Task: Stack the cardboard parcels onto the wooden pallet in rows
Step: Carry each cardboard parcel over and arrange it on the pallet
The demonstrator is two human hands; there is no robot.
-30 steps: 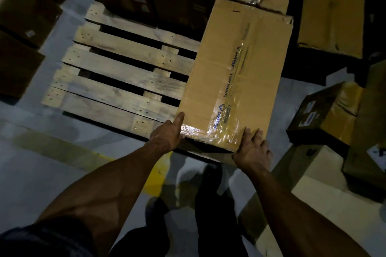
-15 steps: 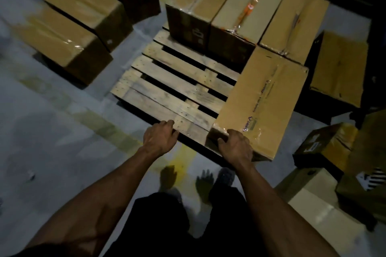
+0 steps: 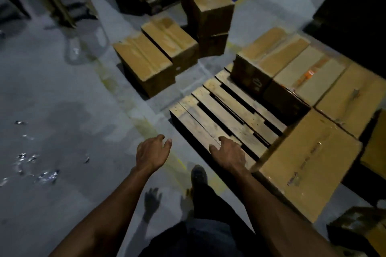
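Nearest to me, both hands are out in front and empty. My left hand (image 3: 152, 153) hangs over the bare floor (image 3: 62, 110) with its fingers loosely spread, gripping nothing. My right hand (image 3: 228, 153) is over the near corner of the wooden pallet (image 3: 225, 123), fingers relaxed, also holding nothing; whether it touches the slats or hovers just above them I cannot tell in this dim, smeared view.

Just beside that hand to the right, the near parcel (image 3: 309, 165) lies flat on the pallet's near right part, its far end close against the back row (image 3: 292, 73), where three parcels sit side by side along the far edge. The slats to the left of the near parcel are uncovered, so I judge the second row has just been started and the next box belongs there.

Further off on the floor, to the left of the pallet, two parcels (image 3: 154, 56) lie side by side, with a taller stack (image 3: 206, 8) behind them. I would take the nearer of the two, get both palms under its short ends, and carry it low. Setting it down, I would line its long side against the near parcel and push it snug to the back row, so no gap opens in the row.
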